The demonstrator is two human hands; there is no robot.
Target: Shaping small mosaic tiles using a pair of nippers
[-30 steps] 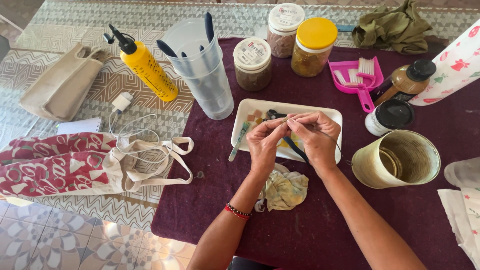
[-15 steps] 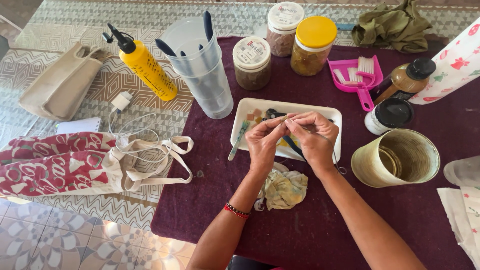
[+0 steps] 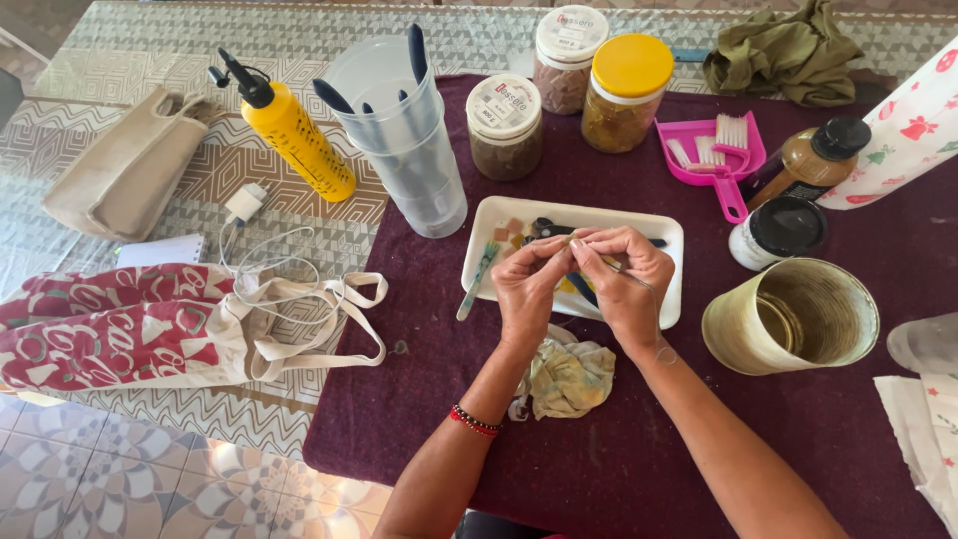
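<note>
Maroon cloth (image 3: 619, 439): three jars (image 3: 627, 92), two hands (image 3: 629, 284).

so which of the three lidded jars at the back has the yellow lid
The yellow-lidded jar is the rightmost of the three, beside the pink dustpan. The other two jars have white lids.

We take this for a home craft table: a maroon cloth (image 3: 619, 439) over a patterned tablecloth (image 3: 150, 40), tiled floor (image 3: 120, 479) at lower left, lidded jars (image 3: 624, 90) and a pink dustpan set (image 3: 714, 155) at upper centre, fabric tote bags (image 3: 130, 329) at left.
</note>
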